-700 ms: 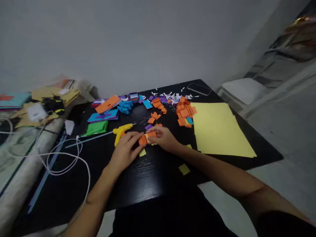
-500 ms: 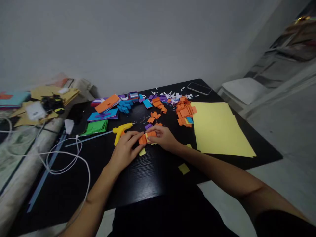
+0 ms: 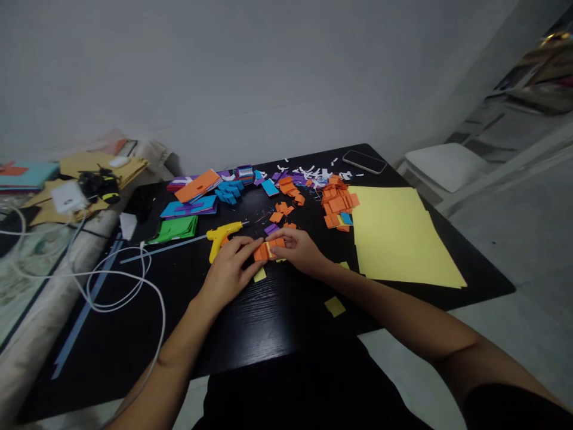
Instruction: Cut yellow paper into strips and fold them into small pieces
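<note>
Between my two hands, on the black table (image 3: pixel 250 322), lies a small folded orange paper piece (image 3: pixel 261 252) with a yellow strip (image 3: pixel 269 250) across its middle. My left hand (image 3: pixel 230 266) is closed on its left end, fingers and thumb at the edges. At the other end my right hand (image 3: pixel 301 251) grips the orange paper, fingers curled over it. A yellow paper square (image 3: pixel 259 275) lies just below my left fingertips, and another yellow square (image 3: pixel 335 306) sits nearer the table's front edge. Close to my left knuckles rests a yellow glue gun (image 3: pixel 220 235).
Folded orange pieces (image 3: pixel 335 203) are heaped beside large yellow sheets (image 3: pixel 398 239) on the right. Green paper (image 3: pixel 176 229), blue paper (image 3: pixel 190 206) and white scraps (image 3: pixel 317 175) lie behind. A phone (image 3: pixel 364 161) is at the back; a white cable (image 3: pixel 147 280) loops by my left forearm.
The whole view has shifted slightly. Both hands keep their grip on the orange paper piece, with hardly any visible movement.
</note>
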Demonstrator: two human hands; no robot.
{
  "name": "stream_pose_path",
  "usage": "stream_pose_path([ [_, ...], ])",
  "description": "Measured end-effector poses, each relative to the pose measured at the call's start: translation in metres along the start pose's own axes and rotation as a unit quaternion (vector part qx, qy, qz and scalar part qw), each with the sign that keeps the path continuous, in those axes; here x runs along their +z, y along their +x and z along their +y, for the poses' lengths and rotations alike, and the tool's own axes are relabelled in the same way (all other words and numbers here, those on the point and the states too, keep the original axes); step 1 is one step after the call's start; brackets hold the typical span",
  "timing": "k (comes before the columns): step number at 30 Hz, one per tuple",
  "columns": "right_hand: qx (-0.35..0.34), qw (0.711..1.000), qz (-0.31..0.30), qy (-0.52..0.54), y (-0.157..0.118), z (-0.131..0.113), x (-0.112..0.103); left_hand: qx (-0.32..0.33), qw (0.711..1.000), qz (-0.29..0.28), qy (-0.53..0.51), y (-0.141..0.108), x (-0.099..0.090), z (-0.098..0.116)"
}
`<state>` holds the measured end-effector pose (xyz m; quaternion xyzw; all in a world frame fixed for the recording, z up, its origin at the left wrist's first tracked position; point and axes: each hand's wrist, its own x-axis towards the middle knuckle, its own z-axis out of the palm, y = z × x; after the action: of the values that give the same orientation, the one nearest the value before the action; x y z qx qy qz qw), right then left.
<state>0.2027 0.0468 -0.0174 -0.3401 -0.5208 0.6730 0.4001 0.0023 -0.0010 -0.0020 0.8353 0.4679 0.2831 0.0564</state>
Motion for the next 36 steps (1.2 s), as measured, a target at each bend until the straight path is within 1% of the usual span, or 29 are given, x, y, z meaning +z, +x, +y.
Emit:
stream_pose_path([
  [9, -0.003, 1.000, -0.003, -0.015, -0.001, 0.000, -0.002, 0.003, 1.000, -0.006, 0.008, 0.001, 0.000, 0.002],
  [17, -0.019, 0.999, -0.038, 0.015, -0.004, 0.003, -0.004, -0.001, 1.000, -0.010, 0.026, 0.001, 0.002, 0.002],
  [26, -0.040, 0.998, -0.019, -0.036, -0.005, 0.006, -0.005, -0.006, 1.000, -0.013, 0.021, 0.004, 0.000, 0.006],
  [30, -0.056, 0.998, -0.009, -0.039, -0.005, 0.004, -0.005, -0.041, 0.998, 0.010, -0.038, 0.006, -0.005, 0.013],
  [33, -0.068, 0.997, -0.001, -0.030, -0.006, 0.002, -0.004, -0.092, 0.991, 0.028, -0.096, 0.007, -0.005, 0.014],
  [36, -0.071, 0.997, 0.006, -0.024, -0.007, 0.002, -0.003, -0.142, 0.977, 0.023, -0.160, 0.006, 0.000, 0.011],
])
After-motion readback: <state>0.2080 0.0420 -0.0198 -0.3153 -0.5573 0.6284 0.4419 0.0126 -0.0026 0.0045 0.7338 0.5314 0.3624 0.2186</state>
